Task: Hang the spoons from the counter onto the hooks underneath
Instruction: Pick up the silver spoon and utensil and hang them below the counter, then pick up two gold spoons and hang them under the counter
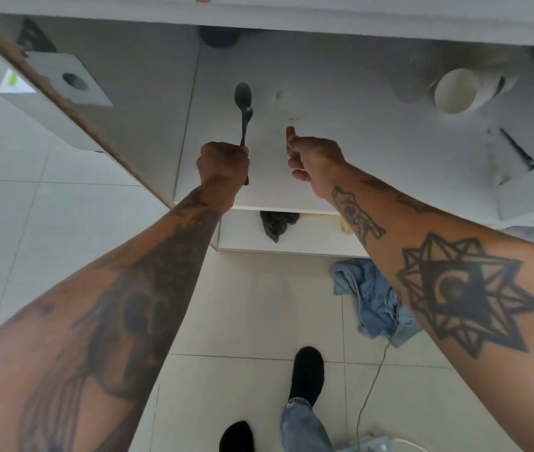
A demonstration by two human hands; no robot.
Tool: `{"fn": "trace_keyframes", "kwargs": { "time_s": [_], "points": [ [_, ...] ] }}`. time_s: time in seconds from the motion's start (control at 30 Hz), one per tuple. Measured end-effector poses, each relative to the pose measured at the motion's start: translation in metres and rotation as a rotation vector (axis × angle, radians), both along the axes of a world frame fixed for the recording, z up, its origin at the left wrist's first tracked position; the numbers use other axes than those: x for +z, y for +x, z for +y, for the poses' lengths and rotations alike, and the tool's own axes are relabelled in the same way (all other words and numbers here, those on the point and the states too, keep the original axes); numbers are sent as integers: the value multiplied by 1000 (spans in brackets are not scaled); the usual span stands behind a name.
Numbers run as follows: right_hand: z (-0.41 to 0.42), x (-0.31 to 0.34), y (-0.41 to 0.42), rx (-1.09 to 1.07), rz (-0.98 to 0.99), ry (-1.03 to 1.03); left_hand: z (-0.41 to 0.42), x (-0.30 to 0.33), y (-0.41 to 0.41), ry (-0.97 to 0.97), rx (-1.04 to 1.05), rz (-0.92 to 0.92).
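Note:
My left hand is shut around the handles of two dark metal spoons, whose bowls point away from me, the larger one above the smaller. They are held over the white floor of the cupboard under the counter. My right hand reaches in beside them, about a hand's width to the right, with its forefinger stretched forward and nothing in it. I cannot make out any hooks in this view.
An open cupboard door runs diagonally on the left. A white pipe sits at the back right, with a dark bar below it. A blue cloth and a thin cable lie on the tiled floor by my feet.

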State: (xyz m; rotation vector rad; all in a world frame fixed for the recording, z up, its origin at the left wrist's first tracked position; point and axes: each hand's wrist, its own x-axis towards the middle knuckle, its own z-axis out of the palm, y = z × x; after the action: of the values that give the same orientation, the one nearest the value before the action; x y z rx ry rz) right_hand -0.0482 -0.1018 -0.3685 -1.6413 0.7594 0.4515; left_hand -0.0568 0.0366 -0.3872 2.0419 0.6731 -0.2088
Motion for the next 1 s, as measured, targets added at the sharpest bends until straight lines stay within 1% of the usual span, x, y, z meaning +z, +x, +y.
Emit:
{"fn": "trace_keyframes", "kwargs": {
  "time_s": [0.13, 0.2, 0.27, 0.4, 0.5, 0.7, 0.77, 0.87, 1.0],
  "points": [
    [16, -10, 13, 65, -8, -53, 4, -12, 10, 58, 47, 3],
    [22, -17, 15, 207, -56, -88, 5, -15, 11, 96, 71, 17],
    [29, -17, 12, 291, -83, -97, 6, -18, 10, 157, 72, 26],
    [43, -19, 14, 379, -109, -182, 6, -19, 10, 203, 52, -69],
    [49, -17, 18, 323, -96, -218, 9, -19, 13, 259, 42, -87],
    [42, -2, 4, 242, -174, -188, 19, -10, 8, 365, -8, -118],
    [35, 16, -7, 193, -181, -167, 24, 1, -4, 352, -23, -132],
    [21, 53, -32, 159, -172, -155, 32, 29, -34, 330, -117, -187],
    [-1, 126, -88, 74, -137, -104, 42, 92, -87, 285, -264, -217]
  ]
}}
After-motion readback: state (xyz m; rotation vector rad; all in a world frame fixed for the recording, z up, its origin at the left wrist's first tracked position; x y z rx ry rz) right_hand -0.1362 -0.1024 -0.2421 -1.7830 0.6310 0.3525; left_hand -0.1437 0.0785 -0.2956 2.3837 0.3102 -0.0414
